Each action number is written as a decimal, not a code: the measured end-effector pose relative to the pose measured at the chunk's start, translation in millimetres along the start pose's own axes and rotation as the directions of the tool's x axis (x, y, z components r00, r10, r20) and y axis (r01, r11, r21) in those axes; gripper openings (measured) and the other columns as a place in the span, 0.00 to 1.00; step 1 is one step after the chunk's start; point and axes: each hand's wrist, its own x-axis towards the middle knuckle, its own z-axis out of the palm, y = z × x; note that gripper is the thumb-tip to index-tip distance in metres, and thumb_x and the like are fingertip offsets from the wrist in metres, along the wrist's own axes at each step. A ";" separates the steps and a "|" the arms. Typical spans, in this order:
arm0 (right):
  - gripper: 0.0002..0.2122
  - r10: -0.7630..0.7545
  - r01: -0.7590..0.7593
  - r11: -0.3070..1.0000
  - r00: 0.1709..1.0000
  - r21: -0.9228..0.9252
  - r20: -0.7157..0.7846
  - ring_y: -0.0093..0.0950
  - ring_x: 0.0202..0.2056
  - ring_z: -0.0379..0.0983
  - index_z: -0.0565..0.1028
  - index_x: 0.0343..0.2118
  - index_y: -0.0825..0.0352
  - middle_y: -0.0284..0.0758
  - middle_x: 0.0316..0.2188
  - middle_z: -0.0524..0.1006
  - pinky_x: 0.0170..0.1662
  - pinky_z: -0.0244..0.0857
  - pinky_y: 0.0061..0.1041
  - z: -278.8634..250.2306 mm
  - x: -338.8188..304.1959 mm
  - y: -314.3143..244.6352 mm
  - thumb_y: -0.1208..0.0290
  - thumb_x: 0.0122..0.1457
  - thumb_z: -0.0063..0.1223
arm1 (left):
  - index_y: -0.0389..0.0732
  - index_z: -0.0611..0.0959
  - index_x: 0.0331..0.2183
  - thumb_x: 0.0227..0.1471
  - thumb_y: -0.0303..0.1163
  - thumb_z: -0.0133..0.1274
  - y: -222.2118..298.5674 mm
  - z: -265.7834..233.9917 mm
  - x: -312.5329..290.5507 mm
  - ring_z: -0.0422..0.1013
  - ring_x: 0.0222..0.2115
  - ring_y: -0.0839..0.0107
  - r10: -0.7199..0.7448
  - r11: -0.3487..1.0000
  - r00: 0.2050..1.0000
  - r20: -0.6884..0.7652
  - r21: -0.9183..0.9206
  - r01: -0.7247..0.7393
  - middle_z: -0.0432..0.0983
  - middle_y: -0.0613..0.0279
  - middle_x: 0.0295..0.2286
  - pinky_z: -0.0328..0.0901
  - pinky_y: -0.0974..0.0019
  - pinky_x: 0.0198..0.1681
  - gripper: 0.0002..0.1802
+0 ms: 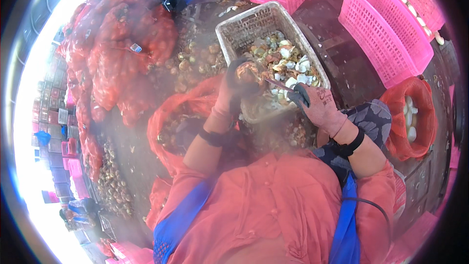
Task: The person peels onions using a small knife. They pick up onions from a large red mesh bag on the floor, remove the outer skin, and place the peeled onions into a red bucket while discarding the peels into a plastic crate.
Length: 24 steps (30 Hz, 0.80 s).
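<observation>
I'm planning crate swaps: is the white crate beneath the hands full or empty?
Partly full: the white crate holds brown and white scraps, with its far wall bare above them.

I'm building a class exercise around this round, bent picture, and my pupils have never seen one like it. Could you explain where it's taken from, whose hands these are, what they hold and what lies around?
There is no robot here. A person wears a wide fisheye camera on the head, looking down, so straight edges bend near the rim and the wearer's own shirt fills the bottom.

The gloved left hand holds an onion; the gloved right hand holds a knife. Both are over a pale plastic crate containing skins and whitish pieces. On the floor are loose onions, filled red mesh sacks and a pink basket. Haze blurs the left side.
</observation>
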 end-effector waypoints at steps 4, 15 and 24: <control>0.14 -0.096 0.098 0.990 0.995 -0.104 0.019 0.42 0.33 0.75 0.72 0.42 0.67 0.42 0.30 0.76 0.36 0.67 0.38 2.1 -0.6 10.0 0.63 0.58 0.50 | 0.35 0.71 0.50 0.37 0.30 0.62 -20.1 -20.9 9.6 0.72 0.43 0.68 0.017 0.999 0.993 0.115 -0.053 -0.011 0.74 0.59 0.43 0.68 0.63 0.49 0.35; 0.18 -0.076 0.088 0.967 0.996 -0.241 0.056 0.40 0.35 0.75 0.71 0.46 0.66 0.43 0.33 0.75 0.37 0.68 0.38 -11.0 2.3 3.3 0.64 0.54 0.55 | 0.33 0.72 0.50 0.29 0.38 0.65 -6.4 -12.0 7.2 0.72 0.44 0.59 0.345 0.836 0.938 0.030 0.445 -0.322 0.75 0.53 0.44 0.67 0.56 0.51 0.43; 0.14 -0.071 0.046 0.943 0.996 0.331 0.062 0.30 0.28 0.74 0.75 0.39 0.68 0.37 0.27 0.76 0.31 0.68 0.29 -7.5 -0.5 16.6 0.61 0.57 0.54 | 0.33 0.73 0.48 0.35 0.34 0.64 -54.6 -44.5 15.4 0.74 0.42 0.61 -0.049 0.967 0.968 0.246 -0.231 0.108 0.75 0.52 0.43 0.70 0.60 0.48 0.36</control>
